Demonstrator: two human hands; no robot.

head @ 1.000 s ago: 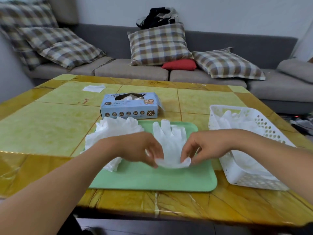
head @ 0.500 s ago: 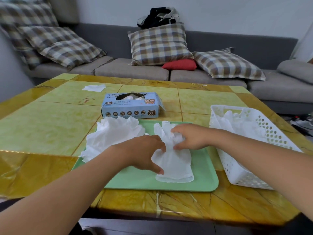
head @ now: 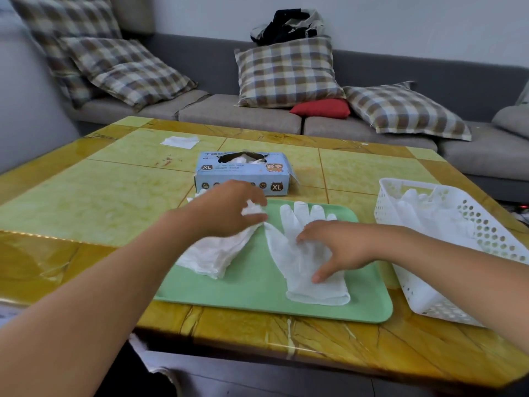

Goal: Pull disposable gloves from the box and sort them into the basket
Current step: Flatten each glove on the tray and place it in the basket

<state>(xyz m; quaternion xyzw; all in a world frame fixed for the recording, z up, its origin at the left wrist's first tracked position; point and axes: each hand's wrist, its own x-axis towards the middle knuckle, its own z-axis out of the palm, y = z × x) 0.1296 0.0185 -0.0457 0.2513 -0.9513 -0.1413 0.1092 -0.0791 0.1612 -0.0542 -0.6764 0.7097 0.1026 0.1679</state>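
Note:
A white disposable glove [head: 300, 253] lies flat on the green tray [head: 257, 293], fingers pointing away from me. My right hand [head: 337, 247] rests on its palm area with fingers spread. My left hand [head: 229, 207] pinches a glove at the top of a crumpled white glove pile [head: 211, 253] on the tray's left side. The blue XL glove box [head: 243, 173] stands behind the tray with its opening up. The white perforated basket [head: 463, 224] at the right holds several gloves.
A small white paper [head: 180, 141] lies at the far left of the yellow-green table [head: 86, 202]. A grey sofa with plaid cushions [head: 289, 70] runs behind the table. The table's near edge is just below the tray.
My left hand has left the flat glove and moved up-left onto the crumpled pile. My right hand slid from the glove's fingers down to its palm.

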